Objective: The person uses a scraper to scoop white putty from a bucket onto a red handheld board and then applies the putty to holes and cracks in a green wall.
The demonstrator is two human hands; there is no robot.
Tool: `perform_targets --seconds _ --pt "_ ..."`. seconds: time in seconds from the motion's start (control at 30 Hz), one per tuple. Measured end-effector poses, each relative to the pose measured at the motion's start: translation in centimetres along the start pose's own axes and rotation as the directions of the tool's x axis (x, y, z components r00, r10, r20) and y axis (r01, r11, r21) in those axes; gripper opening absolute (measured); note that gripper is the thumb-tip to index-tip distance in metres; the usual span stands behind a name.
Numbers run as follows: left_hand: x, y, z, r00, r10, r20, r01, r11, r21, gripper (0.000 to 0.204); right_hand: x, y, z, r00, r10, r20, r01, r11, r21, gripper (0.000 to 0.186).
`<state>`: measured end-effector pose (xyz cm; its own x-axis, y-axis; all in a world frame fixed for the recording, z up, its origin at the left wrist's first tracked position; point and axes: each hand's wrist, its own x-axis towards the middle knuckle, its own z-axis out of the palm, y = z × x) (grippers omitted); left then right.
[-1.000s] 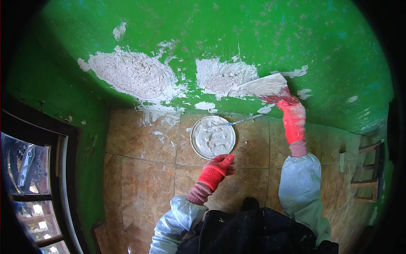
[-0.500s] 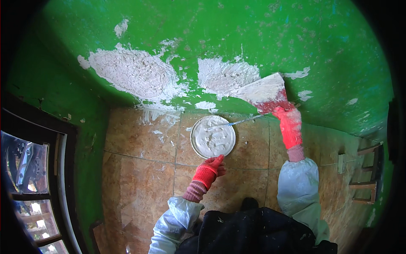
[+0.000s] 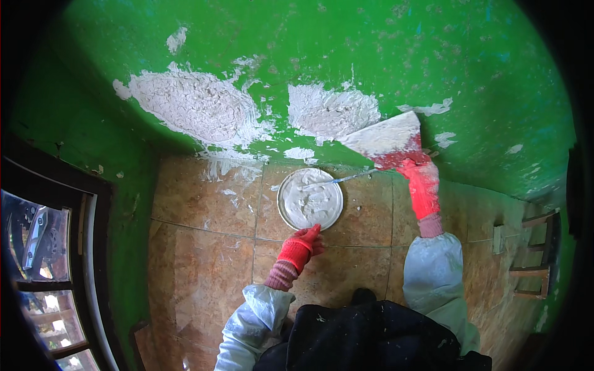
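My right hand (image 3: pixel 423 188), in a red-coated glove, grips a wide putty knife (image 3: pixel 387 139). Its blade is coated with white putty, and its edge lies at the lower right of a rough white patch (image 3: pixel 334 111) on the green wall. A round bucket (image 3: pixel 283 216) of white putty stands on the floor below. My left hand (image 3: pixel 300 249), gloved alike, is at the bucket's near rim with its fingers curled and a fingertip over the edge. From the putty a thin, smeared stick (image 3: pixel 349 177) with a bluish part leans out to the right.
A larger putty patch (image 3: pixel 195 108) covers the wall further left. Putty smears mark the brown floor tiles (image 3: pixel 204 191) by the wall. A dark-framed window (image 3: pixel 52 247) is at the left. A wooden frame-like piece (image 3: pixel 535 260) stands by the right wall.
My right hand has tilted the putty knife, its blade turning clockwise and dropping slightly. My left hand stays at the bucket's rim. The whole view has shifted a little.
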<state>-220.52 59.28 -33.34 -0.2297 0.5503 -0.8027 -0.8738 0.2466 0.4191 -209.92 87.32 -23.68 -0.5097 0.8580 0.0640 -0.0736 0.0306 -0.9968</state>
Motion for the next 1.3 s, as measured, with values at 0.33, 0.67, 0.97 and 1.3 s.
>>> perform_targets --seconds 0.33,0.67,0.97,1.3 --pt "0.4 -0.2 0.0 1.0 -0.001 -0.011 0.001 1.0 0.0 0.041 1.6 -1.0 1.5 0.995 0.047 -0.092 -0.052 0.997 -0.056 0.019" --pt "0.3 -0.2 -0.1 0.999 0.005 -0.033 -0.005 1.0 0.01 0.038 1.4 -0.4 2.6 0.99 0.138 -0.033 -0.141 0.93 -0.338 0.016" --pt "0.5 -0.4 -0.5 1.0 0.013 -0.01 -0.013 1.0 -0.001 0.039 0.8 -1.3 0.8 0.995 0.005 -0.096 -0.034 0.953 -0.3 0.022" --pt "0.5 -0.4 -0.3 1.0 0.009 -0.01 -0.009 1.0 0.015 0.04 2.1 -3.8 4.0 0.997 -0.01 -0.078 -0.037 0.814 -0.58 0.023"
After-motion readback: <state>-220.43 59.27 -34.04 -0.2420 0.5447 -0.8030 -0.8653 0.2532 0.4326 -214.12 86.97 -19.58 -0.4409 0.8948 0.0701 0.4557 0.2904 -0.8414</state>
